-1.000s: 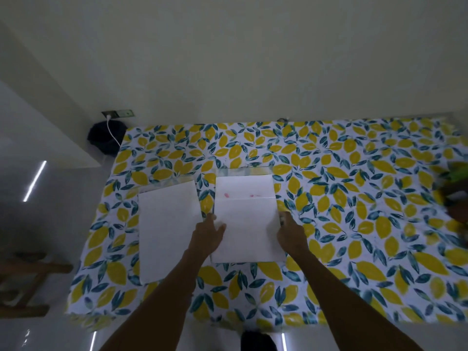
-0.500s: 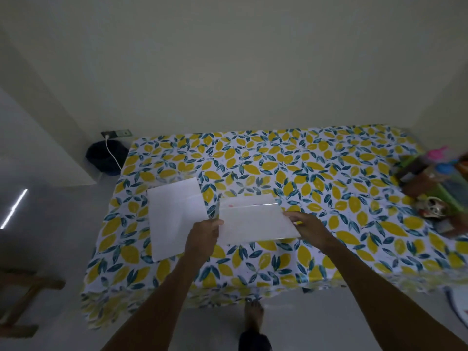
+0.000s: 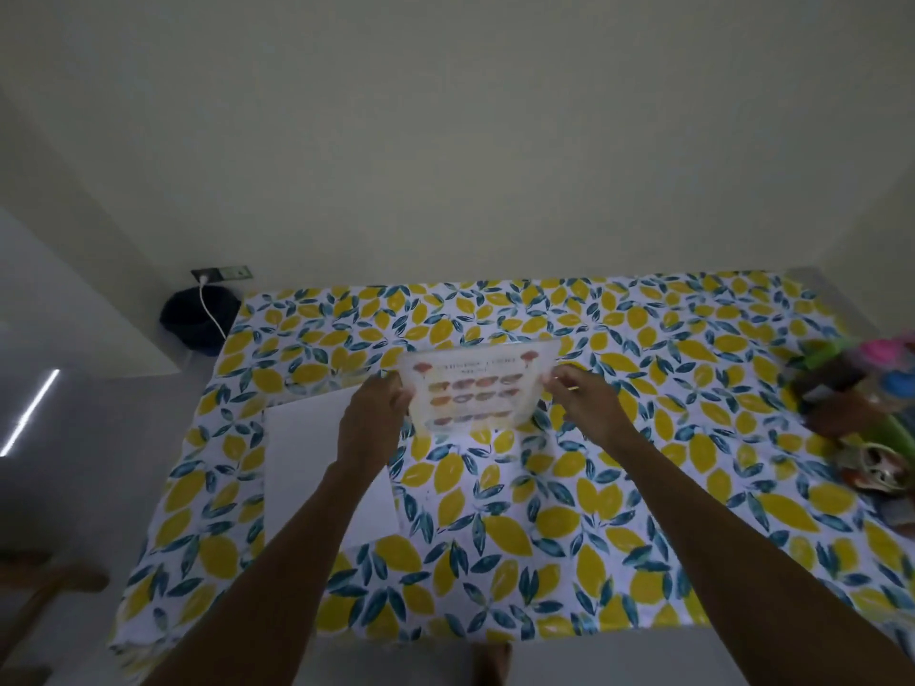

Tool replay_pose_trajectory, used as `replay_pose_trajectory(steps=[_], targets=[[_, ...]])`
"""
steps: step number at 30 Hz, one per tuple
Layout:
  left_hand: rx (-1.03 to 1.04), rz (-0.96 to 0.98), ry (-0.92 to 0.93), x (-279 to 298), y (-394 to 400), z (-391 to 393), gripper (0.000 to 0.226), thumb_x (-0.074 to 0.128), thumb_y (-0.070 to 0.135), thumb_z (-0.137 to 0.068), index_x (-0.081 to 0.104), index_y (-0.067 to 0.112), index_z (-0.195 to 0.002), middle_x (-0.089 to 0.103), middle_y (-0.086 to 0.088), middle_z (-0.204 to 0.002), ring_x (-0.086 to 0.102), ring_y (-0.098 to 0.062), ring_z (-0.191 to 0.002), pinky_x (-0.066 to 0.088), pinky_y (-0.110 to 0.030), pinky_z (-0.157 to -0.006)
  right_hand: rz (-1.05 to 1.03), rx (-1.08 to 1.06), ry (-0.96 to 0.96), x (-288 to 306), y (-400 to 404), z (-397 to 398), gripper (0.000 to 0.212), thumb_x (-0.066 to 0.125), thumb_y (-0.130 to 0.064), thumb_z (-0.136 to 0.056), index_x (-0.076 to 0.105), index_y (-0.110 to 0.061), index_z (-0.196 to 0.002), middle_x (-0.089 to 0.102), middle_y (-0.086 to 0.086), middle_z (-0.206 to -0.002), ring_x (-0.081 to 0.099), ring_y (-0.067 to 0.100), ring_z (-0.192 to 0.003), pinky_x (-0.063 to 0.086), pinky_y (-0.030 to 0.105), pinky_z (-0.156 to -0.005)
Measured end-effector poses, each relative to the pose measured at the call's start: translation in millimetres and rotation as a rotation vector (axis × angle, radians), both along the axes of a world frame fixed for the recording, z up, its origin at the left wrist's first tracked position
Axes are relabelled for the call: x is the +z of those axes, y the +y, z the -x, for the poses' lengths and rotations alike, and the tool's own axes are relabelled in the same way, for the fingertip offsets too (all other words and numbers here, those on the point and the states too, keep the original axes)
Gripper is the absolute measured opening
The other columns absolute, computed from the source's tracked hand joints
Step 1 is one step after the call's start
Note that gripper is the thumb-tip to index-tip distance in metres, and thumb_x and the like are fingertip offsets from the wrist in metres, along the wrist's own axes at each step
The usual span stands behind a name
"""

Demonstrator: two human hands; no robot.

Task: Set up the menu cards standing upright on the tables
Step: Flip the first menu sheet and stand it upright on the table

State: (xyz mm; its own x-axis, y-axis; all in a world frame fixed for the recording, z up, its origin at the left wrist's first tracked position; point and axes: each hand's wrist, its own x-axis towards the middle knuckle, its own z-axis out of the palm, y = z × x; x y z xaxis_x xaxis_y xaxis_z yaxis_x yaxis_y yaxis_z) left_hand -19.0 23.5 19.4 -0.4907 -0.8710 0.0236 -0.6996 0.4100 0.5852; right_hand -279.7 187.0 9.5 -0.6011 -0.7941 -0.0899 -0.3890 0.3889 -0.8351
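Note:
A menu card (image 3: 475,386) in a clear holder, printed with rows of food pictures, stands tilted up above the lemon-print tablecloth (image 3: 569,512) with its printed side toward me. My left hand (image 3: 374,406) grips its left edge and my right hand (image 3: 586,401) grips its right edge. Whether its lower edge touches the cloth I cannot tell. A second card (image 3: 307,467) lies flat, white side up, to the left, partly under my left forearm.
Colourful clutter with bottles (image 3: 861,388) sits at the table's right edge. A dark bag (image 3: 195,316) with a white cable leans by the wall socket at the back left. A wooden piece (image 3: 44,586) shows at lower left. The wall runs behind the table.
Both hands lifted the right card from lying flat and turned it up, so its printed side now faces me. The view shifted back and to the right.

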Motion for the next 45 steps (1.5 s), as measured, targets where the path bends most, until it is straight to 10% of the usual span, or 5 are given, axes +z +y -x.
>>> replay_pose_trajectory(steps=[19, 45], targets=[[0.227, -0.146, 0.075, -31.0, -35.9, 52.2, 0.02, 0.047, 0.046, -0.099, 0.052, 0.028, -0.09, 0.071, 0.0, -0.084, 0.07, -0.025, -0.079, 0.059, -0.05, -0.076, 0.136, -0.153, 0.013, -67.0, -60.0, 21.9, 0.03, 0.055, -0.045, -0.094, 0.066, -0.017, -0.095, 0.065, 0.003, -0.1, 0.064, 0.016, -0.088, 0.055, 0.04, -0.078], [0.017, -0.317, -0.005, -51.9, -38.0, -41.8, 0.041, 0.06, 0.042, -0.095, 0.054, 0.025, -0.131, 0.076, -0.006, -0.107, 0.072, -0.028, -0.096, 0.058, -0.045, -0.089, 0.055, -0.34, 0.095, -36.6, -46.6, -80.5, 0.013, 0.063, -0.026, -0.092, 0.066, -0.015, -0.098, 0.069, 0.0, -0.093, 0.061, 0.013, -0.081, 0.043, 0.026, -0.072]])
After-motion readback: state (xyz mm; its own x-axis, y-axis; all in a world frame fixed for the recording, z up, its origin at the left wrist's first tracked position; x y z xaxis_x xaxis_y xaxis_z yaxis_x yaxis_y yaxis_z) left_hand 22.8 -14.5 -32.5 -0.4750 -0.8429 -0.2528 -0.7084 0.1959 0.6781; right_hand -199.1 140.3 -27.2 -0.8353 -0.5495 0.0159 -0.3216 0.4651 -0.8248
